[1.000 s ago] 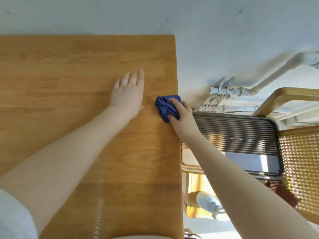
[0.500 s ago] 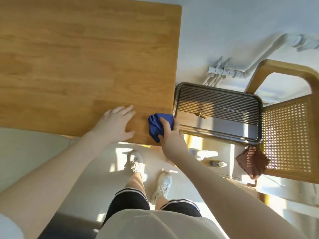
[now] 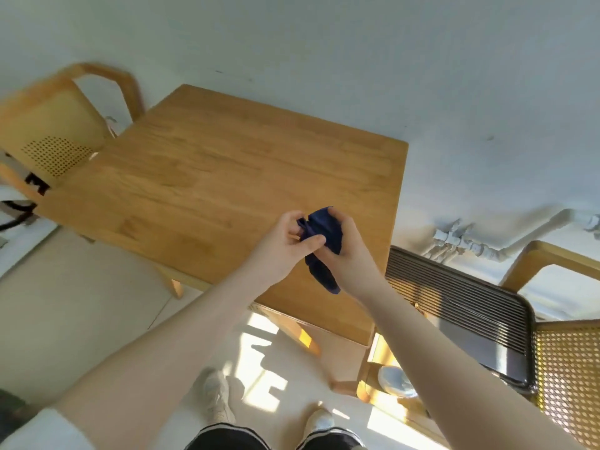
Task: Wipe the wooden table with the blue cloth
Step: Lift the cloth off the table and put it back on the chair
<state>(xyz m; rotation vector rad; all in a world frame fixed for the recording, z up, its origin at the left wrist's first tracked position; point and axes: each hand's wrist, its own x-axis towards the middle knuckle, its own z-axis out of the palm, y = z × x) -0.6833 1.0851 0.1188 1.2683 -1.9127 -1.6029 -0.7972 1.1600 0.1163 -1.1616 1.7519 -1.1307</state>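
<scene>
Bunching between left hand (image 3: 281,242) and right hand (image 3: 348,249), blue cloth (image 3: 322,237).

Bare forearms with just a bit of white short sleeve (image 3: 39,427) showing at the left shoulder, black shorts (image 3: 227,438) with thin white stripes along the hems, and a pair of white sneakers (image 3: 217,397) down on the floor.

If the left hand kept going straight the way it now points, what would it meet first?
The blue cloth, which the left hand already pinches; just past it, the right hand. Depth is hard to judge.
</scene>
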